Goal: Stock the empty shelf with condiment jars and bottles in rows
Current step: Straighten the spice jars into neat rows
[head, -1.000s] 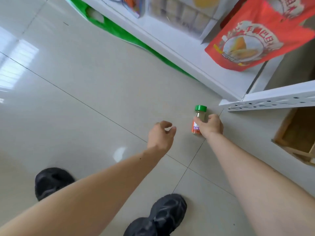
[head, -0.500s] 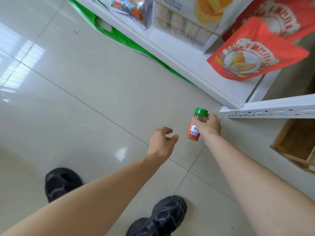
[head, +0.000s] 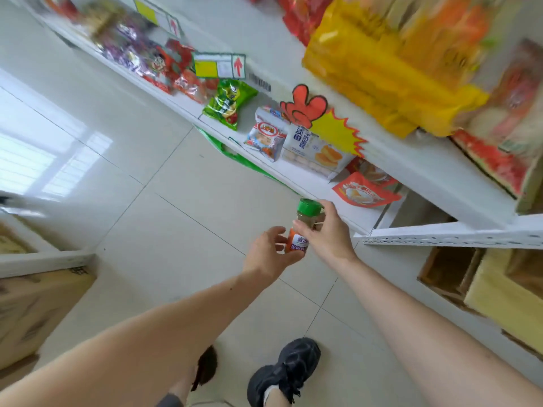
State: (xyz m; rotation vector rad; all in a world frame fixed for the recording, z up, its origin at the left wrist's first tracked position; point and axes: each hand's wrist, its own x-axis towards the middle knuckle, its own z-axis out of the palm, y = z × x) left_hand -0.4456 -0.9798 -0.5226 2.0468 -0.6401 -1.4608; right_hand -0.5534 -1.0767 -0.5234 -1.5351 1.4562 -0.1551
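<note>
A small spice jar [head: 302,227] with a green cap and an orange label is held upright in the air in front of the white shelves. My right hand [head: 326,233] grips its glass body from the right. My left hand [head: 269,255] curls around the jar's lower labelled part from the left and touches it. Below and right of the jar, the white bottom shelf [head: 332,192] holds snack packs.
Snack bags fill the white shelving along the right, with a perforated white shelf edge [head: 452,237] near my right hand. Wooden crates and a yellow box [head: 499,292] sit at right. A cardboard box [head: 38,304] stands at left. My black shoe [head: 286,371] is on the tiled floor.
My right hand lifted the jar up from the floor. My left hand closed in on the jar's lower part. My view rose, bringing more shelves into sight.
</note>
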